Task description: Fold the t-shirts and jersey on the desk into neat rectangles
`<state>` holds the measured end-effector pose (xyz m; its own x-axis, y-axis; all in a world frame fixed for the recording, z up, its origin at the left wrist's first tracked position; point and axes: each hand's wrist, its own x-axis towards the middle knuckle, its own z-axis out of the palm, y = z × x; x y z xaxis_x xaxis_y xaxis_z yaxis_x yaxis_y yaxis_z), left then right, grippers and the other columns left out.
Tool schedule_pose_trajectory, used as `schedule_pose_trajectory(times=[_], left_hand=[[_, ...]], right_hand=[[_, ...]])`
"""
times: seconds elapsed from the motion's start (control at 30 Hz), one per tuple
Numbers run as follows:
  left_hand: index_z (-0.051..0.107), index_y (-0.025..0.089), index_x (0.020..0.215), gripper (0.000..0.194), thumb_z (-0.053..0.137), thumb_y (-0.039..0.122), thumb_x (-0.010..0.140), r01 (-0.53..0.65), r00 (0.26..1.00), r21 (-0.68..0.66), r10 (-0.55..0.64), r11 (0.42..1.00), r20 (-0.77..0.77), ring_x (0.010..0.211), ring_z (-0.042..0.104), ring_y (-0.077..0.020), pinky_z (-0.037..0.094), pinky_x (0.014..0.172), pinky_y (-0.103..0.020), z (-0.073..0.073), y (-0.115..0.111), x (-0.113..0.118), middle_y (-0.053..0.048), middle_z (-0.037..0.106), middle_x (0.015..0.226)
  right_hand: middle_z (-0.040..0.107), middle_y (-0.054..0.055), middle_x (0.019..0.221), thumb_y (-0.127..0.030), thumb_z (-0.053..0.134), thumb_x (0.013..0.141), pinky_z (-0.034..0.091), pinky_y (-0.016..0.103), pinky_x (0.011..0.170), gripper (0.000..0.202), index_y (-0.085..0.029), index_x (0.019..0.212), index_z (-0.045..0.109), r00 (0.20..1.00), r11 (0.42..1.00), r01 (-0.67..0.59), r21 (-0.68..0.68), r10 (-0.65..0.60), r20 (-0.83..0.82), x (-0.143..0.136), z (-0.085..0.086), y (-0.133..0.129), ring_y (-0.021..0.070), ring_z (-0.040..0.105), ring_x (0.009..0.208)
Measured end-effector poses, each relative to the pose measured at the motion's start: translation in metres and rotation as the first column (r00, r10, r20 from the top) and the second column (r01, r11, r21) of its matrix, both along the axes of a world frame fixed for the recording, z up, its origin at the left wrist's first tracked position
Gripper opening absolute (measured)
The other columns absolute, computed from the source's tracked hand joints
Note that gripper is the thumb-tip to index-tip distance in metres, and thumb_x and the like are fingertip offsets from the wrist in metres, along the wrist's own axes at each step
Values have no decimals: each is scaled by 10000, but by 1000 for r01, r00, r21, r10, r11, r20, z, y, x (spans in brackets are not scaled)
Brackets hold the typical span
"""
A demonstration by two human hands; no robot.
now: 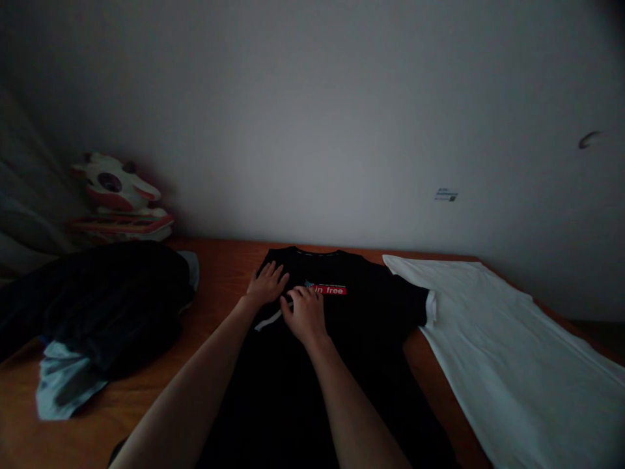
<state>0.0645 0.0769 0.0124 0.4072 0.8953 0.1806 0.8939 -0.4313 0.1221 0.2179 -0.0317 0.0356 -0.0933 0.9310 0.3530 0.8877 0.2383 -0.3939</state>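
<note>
A black T-shirt (371, 306) with white sleeve trims lies spread out, its collar toward the wall. On its chest is a red print (332, 290) reading "in free", partly covered by my fingers. The left-side sleeve is folded inward over the shirt, and its white trim (267, 320) runs slantwise under my right hand. My left hand (267, 285) rests flat on the shirt near the shoulder, fingers apart. Beside it, my right hand (306, 314) lies on the chest, open, with slightly bent fingers touching the cloth by the print.
A white garment (508, 352) is laid out on the right, partly beside the black sleeve. Dark clothes (112, 299) and a light-blue cloth (68, 381) are heaped at left. Behind them stands a cow-shaped toy keyboard (120, 195). The orange-brown surface (219, 267) meets a wall (312, 130).
</note>
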Motion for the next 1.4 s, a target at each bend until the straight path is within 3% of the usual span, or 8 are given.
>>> schedule_pose_trajectory(times=[0.23, 0.37, 0.5, 0.7, 0.93, 1.13, 1.27, 1.4], left_hand=[[552, 313, 1464, 521, 358, 479, 1009, -56, 986, -96, 40, 994, -162, 1558, 205, -400, 166, 1178, -717, 11, 1, -8, -100, 351, 1665], [587, 170, 1418, 589, 398, 525, 988, -144, 985, 25, 146, 989, -88, 1475, 395, -388, 205, 1214, -623, 17, 0, 5, -194, 482, 1568], [655, 120, 1309, 482, 428, 400, 989, -116, 992, 69, 119, 991, -42, 1378, 532, -346, 313, 1198, -507, 14, -12, 24, -208, 555, 1501], [534, 134, 1460, 578, 322, 463, 1034, -116, 993, 44, 116, 992, -9, 1497, 373, -376, 274, 1201, -578, 2, -34, 30, -207, 451, 1586], [564, 186, 1440, 536, 307, 437, 1042, -71, 995, 11, 72, 997, -73, 1515, 337, -377, 270, 1194, -602, 9, -47, 17, -179, 436, 1604], [608, 205, 1400, 486, 345, 390, 1036, -46, 991, 17, 48, 999, -125, 1517, 327, -394, 281, 1181, -625, 12, -55, 5, -177, 427, 1609], [658, 249, 1348, 432, 397, 323, 1012, -28, 994, 9, 29, 1000, -104, 1520, 309, -413, 271, 1168, -665, 13, -53, 5, -155, 429, 1613], [640, 233, 1372, 462, 371, 358, 1018, -43, 998, 10, 44, 999, -49, 1517, 324, -400, 275, 1178, -645, 12, -48, 6, -165, 452, 1596]], right_hand=[[684, 86, 1317, -391, 532, 1002, 379, 423, 1062, 292, -224, 1150, 719, 996, 996, -84, -3, 84, -41, -2, -4, -1, 259, 577, 1247], [700, 93, 1287, -398, 539, 1001, 400, 429, 1055, 285, -227, 1166, 696, 989, 998, -55, 33, 59, -137, -3, -7, 1, 269, 597, 1229], [747, 112, 1110, -355, 441, 1038, 470, 367, 969, 295, -195, 1107, 679, 906, 993, 104, 54, -72, -418, 0, -12, 13, 237, 670, 1076], [746, 125, 1036, -335, 399, 1041, 499, 341, 932, 301, -196, 1020, 665, 860, 986, 154, 59, -104, -499, 9, -17, 20, 230, 681, 1015], [745, 123, 993, -334, 406, 1034, 488, 333, 940, 309, -202, 913, 658, 850, 990, 127, 58, -79, -521, 7, -16, 6, 225, 683, 988], [768, 102, 1034, -351, 377, 1049, 516, 285, 883, 335, -208, 981, 673, 829, 991, 133, 16, -103, -550, 1, -16, 3, 191, 707, 1002], [788, 54, 892, -399, 402, 1034, 536, 263, 733, 356, -224, 922, 691, 834, 982, 178, -69, -187, -519, 43, -12, 11, 179, 742, 827], [784, 76, 926, -396, 527, 946, 538, 304, 785, 246, -223, 969, 699, 817, 921, 375, -102, -380, -433, 136, -1, 5, 210, 742, 856]])
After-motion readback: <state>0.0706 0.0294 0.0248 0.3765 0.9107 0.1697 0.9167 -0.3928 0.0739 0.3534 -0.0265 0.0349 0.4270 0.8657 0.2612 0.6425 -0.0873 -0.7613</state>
